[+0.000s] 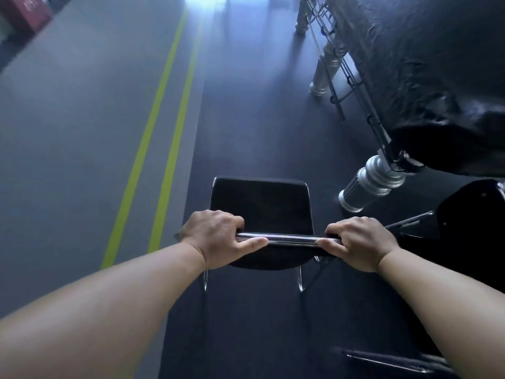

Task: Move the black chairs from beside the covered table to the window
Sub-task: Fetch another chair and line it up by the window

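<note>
A black chair with chrome legs stands on the dark floor in the middle of the head view, its seat facing away from me. My left hand grips the left end of the chrome top bar of its backrest. My right hand grips the right end of the same bar. The table covered in black cloth runs along the right side. A second black chair stands beside it at the right edge, partly cut off. Bright light falls on the floor at the top centre.
Silver turned table legs stand close to the right of the held chair. Two yellow-green floor lines run away along the left. A dark red box sits at the far top left. A chrome chair frame lies low at bottom right.
</note>
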`<action>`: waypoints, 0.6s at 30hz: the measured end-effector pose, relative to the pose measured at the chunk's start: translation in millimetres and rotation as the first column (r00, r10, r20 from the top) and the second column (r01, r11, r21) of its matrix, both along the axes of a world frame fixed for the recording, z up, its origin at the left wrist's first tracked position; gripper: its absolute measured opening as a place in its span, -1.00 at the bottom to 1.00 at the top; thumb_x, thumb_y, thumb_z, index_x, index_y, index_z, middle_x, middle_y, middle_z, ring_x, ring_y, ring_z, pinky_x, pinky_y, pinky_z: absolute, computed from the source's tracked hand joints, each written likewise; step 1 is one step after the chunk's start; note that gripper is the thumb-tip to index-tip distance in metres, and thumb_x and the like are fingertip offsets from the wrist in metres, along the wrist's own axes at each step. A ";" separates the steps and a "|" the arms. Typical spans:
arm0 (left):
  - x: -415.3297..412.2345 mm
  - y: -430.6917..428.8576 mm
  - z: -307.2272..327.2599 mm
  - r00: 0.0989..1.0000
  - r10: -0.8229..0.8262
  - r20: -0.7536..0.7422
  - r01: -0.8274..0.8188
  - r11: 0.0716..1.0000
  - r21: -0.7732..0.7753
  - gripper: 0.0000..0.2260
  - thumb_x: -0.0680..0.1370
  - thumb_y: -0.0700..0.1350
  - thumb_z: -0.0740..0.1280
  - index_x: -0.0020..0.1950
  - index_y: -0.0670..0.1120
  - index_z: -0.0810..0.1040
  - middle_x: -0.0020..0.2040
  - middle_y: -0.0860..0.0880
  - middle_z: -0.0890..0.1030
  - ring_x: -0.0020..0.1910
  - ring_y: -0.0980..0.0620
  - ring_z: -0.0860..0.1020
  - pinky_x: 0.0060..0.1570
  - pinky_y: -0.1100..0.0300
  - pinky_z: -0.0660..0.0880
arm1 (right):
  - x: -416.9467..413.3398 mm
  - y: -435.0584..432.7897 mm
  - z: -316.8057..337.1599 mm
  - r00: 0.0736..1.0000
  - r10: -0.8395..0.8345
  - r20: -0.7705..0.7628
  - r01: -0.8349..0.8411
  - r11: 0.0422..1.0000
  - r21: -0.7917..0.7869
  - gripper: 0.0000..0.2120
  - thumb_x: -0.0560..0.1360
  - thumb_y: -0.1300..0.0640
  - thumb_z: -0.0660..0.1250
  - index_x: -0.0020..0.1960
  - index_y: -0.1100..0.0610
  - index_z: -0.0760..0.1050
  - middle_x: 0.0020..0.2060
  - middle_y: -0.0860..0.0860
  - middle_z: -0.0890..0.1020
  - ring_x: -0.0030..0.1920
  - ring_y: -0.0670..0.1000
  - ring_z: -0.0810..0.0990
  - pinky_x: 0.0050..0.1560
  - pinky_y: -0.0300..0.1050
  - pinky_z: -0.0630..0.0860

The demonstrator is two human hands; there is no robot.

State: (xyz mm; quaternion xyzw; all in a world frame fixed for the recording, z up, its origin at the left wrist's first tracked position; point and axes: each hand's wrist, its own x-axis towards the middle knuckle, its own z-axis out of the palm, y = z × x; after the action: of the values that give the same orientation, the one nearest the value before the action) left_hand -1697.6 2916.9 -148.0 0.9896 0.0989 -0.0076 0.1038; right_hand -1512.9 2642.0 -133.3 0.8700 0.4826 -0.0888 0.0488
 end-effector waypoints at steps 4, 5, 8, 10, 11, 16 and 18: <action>31.9 3.7 2.3 0.997 0.076 -0.008 -0.076 0.997 0.016 -0.22 0.25 0.67 -0.28 -0.28 0.10 0.43 -0.29 0.15 0.54 -0.24 0.05 0.50 -0.28 0.11 0.28 | 42.4 14.6 -0.2 0.997 0.070 0.009 -0.070 0.997 0.009 -0.20 0.38 -0.55 -0.28 -0.09 -0.06 0.54 -0.18 -0.10 0.63 -0.11 -0.01 0.59 -0.13 -0.06 0.46; 37.9 6.2 2.2 0.996 0.088 -0.013 -0.088 0.996 0.013 -0.25 0.27 0.66 -0.26 -0.29 0.10 0.42 -0.31 0.15 0.52 -0.24 0.05 0.51 -0.28 0.11 0.27 | 49.8 18.4 -1.0 0.997 0.077 0.013 -0.078 0.997 0.012 -0.20 0.38 -0.55 -0.28 -0.09 -0.05 0.54 -0.18 -0.10 0.63 -0.12 -0.01 0.59 -0.13 -0.06 0.46; 59.3 17.0 2.4 0.993 0.121 -0.014 -0.121 0.992 0.034 -0.27 0.28 0.66 -0.23 -0.30 0.10 0.42 -0.36 0.15 0.47 -0.27 0.05 0.48 -0.31 0.12 0.24 | 75.0 32.5 -2.2 0.995 0.094 0.027 -0.095 0.995 0.030 -0.21 0.39 -0.55 -0.27 -0.12 -0.03 0.53 -0.19 -0.09 0.64 -0.13 0.01 0.60 -0.13 -0.05 0.48; 75.7 30.0 2.3 0.991 0.132 0.001 -0.132 0.989 0.061 -0.23 0.28 0.65 -0.28 -0.29 0.09 0.44 -0.39 0.15 0.44 -0.29 0.04 0.46 -0.32 0.12 0.23 | 91.5 45.4 -2.6 0.995 0.095 0.023 -0.095 0.995 0.032 -0.21 0.39 -0.55 -0.27 -0.12 -0.02 0.52 -0.19 -0.08 0.64 -0.13 0.02 0.60 -0.12 -0.05 0.49; 82.5 37.9 2.7 0.990 0.138 0.007 -0.138 0.988 0.066 -0.21 0.28 0.65 -0.30 -0.29 0.09 0.45 -0.39 0.14 0.45 -0.29 0.03 0.46 -0.33 0.12 0.23 | 96.9 52.3 -2.6 0.995 0.093 0.023 -0.094 0.995 0.040 -0.21 0.39 -0.55 -0.26 -0.13 -0.01 0.52 -0.19 -0.07 0.64 -0.13 0.03 0.60 -0.11 -0.04 0.49; 129.7 98.6 2.7 0.992 0.115 0.042 -0.118 0.989 0.091 -0.18 0.28 0.64 -0.33 -0.32 0.06 0.46 -0.34 0.09 0.54 -0.26 -0.01 0.51 -0.32 0.12 0.29 | 131.7 102.2 -3.3 0.995 0.069 0.068 -0.074 0.994 0.076 -0.21 0.40 -0.54 -0.26 -0.15 0.02 0.51 -0.23 -0.05 0.64 -0.13 0.08 0.61 -0.14 -0.05 0.48; 149.1 123.4 2.6 0.995 0.090 0.052 -0.095 0.990 0.105 -0.20 0.28 0.64 -0.32 -0.35 0.05 0.42 -0.36 0.07 0.53 -0.29 -0.02 0.49 -0.33 0.12 0.28 | 145.4 122.4 -4.5 0.996 0.056 0.076 -0.062 0.995 0.079 -0.20 0.40 -0.55 -0.27 -0.15 0.02 0.51 -0.23 -0.05 0.64 -0.13 0.09 0.61 -0.14 -0.05 0.47</action>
State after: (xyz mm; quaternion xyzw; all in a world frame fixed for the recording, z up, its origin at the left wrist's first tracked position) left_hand -1548.5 3040.2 -145.3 0.9880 0.1425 0.0257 0.0530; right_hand -1367.5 2764.5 -137.8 0.8593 0.5092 -0.0355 0.0340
